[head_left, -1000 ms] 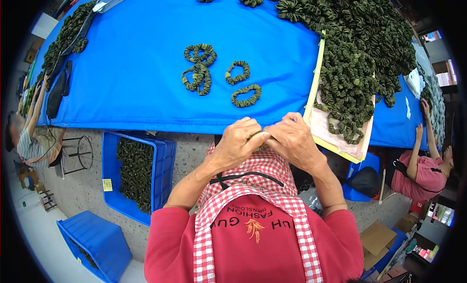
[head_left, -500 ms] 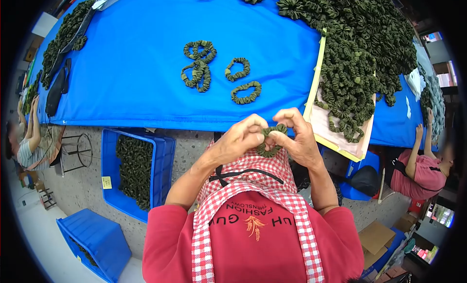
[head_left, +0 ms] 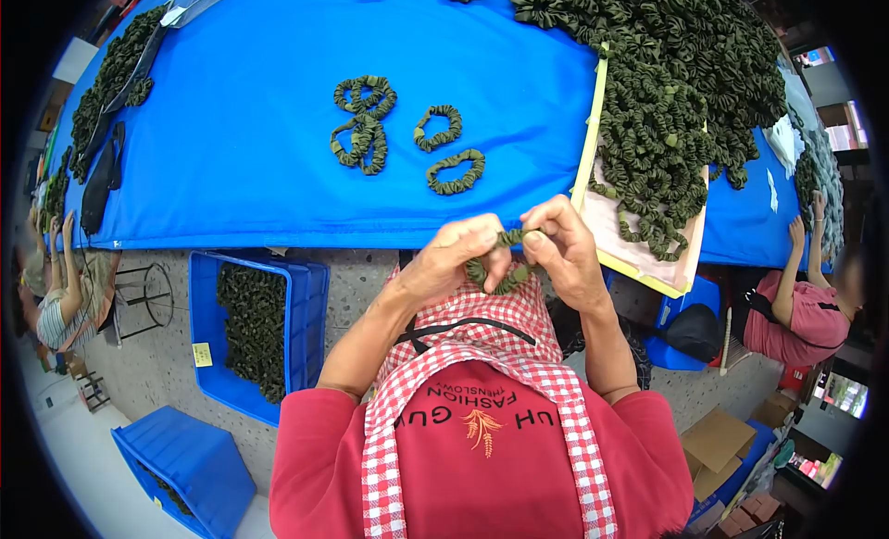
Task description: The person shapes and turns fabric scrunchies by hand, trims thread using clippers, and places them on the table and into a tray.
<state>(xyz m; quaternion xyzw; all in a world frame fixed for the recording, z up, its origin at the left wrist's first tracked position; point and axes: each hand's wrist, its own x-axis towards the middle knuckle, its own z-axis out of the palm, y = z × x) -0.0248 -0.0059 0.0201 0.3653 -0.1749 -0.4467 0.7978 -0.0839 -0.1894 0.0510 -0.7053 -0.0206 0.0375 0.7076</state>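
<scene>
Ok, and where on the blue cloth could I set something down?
The blue cloth is bare left of the loose scrunchies, toward the black pouch, and, more narrowly, between those scrunchies and the yellow-edged tray. Crowded: that tray and the big pile beyond.

The red shirt [head_left: 482, 488] reads "FASHION" (upside down) and, apparently, "THENSLOW".

Scrunchie [head_left: 515, 281]: dark green cloth, tightly gathered into ridges, ring-shaped. Was held in the air between left hand [head_left: 460, 255] and right hand [head_left: 562, 250], just off the bench [head_left: 278, 192] edge. Upper part pinched by right-hand fingers; lower curve bowed beneath. Left side partly hidden behind left-hand fingers.
</scene>
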